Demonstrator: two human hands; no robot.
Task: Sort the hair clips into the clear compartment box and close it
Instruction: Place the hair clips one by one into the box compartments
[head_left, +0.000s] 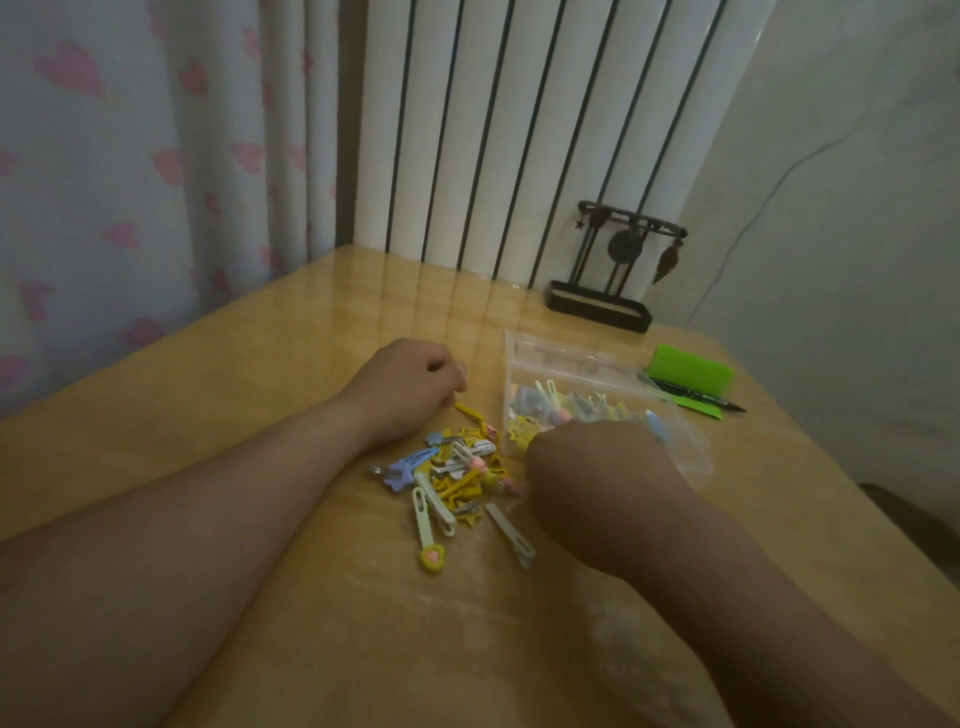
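Yellow dominates the loose heap of small plastic hair clips (457, 467) just left of the clear plastic compartment box (524, 358), likely so each transfer is short. The box lies open, some clips already inside. The left hand (410, 384), fingers curled, pinches a long yellow hair clip (470, 411) at the heap's far edge. The right hand (597, 467) hangs over the box's near side, its fingers hidden, so I cannot tell its grip. All rests on a glossy honey-coloured wooden table (234, 415); a white ribbed radiator (519, 130) and heart-print curtain (130, 156) stand beyond.
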